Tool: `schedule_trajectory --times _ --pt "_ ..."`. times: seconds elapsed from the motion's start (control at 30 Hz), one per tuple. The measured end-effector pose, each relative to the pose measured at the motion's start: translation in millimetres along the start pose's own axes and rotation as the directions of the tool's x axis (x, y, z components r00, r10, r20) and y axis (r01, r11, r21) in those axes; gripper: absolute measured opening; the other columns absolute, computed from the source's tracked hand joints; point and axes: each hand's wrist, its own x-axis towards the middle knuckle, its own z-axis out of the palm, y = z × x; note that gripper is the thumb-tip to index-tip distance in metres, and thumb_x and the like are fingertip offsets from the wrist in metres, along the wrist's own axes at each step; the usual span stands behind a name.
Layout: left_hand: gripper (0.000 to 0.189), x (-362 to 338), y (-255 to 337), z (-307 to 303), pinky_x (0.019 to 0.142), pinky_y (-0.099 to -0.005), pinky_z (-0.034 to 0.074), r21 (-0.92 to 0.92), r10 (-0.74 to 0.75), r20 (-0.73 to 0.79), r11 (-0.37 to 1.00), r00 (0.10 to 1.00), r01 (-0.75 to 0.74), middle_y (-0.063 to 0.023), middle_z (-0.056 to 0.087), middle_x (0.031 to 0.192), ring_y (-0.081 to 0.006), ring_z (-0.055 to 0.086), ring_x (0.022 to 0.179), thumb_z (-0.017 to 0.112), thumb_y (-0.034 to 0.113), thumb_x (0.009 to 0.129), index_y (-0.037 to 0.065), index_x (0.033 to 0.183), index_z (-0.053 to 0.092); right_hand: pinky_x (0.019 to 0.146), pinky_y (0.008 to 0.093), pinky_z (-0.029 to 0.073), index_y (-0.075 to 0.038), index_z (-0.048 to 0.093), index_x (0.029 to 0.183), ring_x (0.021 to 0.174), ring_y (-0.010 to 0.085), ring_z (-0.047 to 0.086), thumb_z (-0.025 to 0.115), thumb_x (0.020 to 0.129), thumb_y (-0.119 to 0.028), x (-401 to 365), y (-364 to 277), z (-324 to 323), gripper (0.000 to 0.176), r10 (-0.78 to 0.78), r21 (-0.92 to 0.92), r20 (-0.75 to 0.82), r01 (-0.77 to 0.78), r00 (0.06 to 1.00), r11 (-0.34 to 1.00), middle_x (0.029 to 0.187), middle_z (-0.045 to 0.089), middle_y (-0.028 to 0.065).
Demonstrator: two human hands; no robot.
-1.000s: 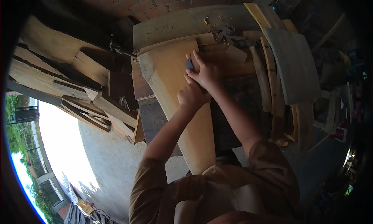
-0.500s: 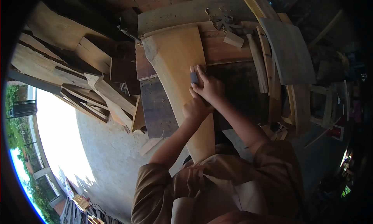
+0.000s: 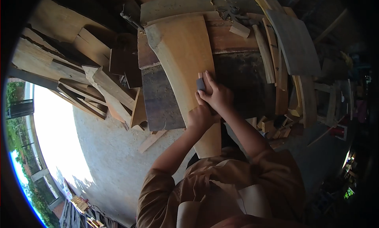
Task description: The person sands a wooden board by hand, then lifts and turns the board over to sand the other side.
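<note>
A long, pale wooden board (image 3: 179, 42), broad at its far end and narrower near my body, lies over the dark workbench (image 3: 244, 78). On its surface is a small sanding block (image 3: 201, 84), a strip of wood with a dark grey wrap. My right hand (image 3: 219, 97) is closed round the block, with a finger stretched along its side. Just behind it, my left hand (image 3: 200, 117) is closed against the right one, at the block's near end; its grip is partly hidden. The board's narrow end reaches my waist.
A small wood offcut (image 3: 239, 29) and dark metal pieces lie at the bench's back. Grey and yellowish planks (image 3: 294, 42) lean along the right side. Stacked boards (image 3: 106, 85) crowd the left. Scraps (image 3: 276, 129) lie on the floor at right.
Both hands have slid with the sanding block along the board toward my body. The camera view has shifted slightly, so the bench and board appear higher.
</note>
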Motion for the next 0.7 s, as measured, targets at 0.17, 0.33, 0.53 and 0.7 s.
schedule_trajectory --times 0.17,0.33,0.53,0.7 --pt "0.124 167.5 6.8 -95.6 0.063 -0.0341 0.051 -0.056 -0.066 -0.061 0.996 0.996 0.062 -0.0147 0.064 0.083 -0.0240 0.065 0.074 0.060 0.070 0.056 -0.019 0.127 0.011 0.066 0.0401 0.050 -0.026 0.031 0.135 0.077 0.0328 0.063 0.059 0.069 -0.055 199.3 0.2 -15.1 0.077 -0.005 -0.092 0.028 0.007 1.000 0.996 0.088 0.063 0.0171" --pt "0.117 263.1 8.1 -149.0 0.067 -0.0331 0.051 -0.013 -0.070 -0.188 0.998 0.980 0.068 -0.0159 0.064 0.093 -0.0238 0.064 0.083 0.055 0.072 0.058 -0.015 0.128 0.019 0.071 0.0391 0.049 -0.026 0.027 0.137 0.085 0.0336 0.061 0.056 0.070 -0.057 322.8 -0.6 -19.9 0.079 -0.070 -0.162 -0.019 0.066 0.997 0.985 0.097 0.062 0.0189" --pt "0.111 126.4 -2.1 -77.4 0.063 -0.0334 0.051 -0.090 -0.102 -0.075 0.991 0.992 0.095 -0.0144 0.064 0.082 -0.0257 0.065 0.075 0.061 0.060 0.059 -0.012 0.130 0.016 0.064 0.0401 0.050 -0.021 0.027 0.136 0.072 0.0357 0.062 0.055 0.072 -0.056 161.5 0.2 -3.0 0.079 -0.092 -0.114 0.038 0.096 0.995 0.989 0.081 0.063 0.0204" --pt "0.129 -97.3 -10.0 51.3 0.046 -0.0339 0.050 -0.144 -0.194 0.158 0.966 0.968 0.217 -0.0133 0.062 0.064 -0.0227 0.063 0.055 0.061 0.073 0.052 -0.013 0.131 0.007 0.055 0.0391 0.051 -0.017 0.031 0.134 0.071 0.0326 0.063 0.068 0.066 -0.044 -99.7 2.1 22.3 0.082 -0.200 0.016 0.044 0.199 0.979 0.980 0.108 0.056 0.0188"
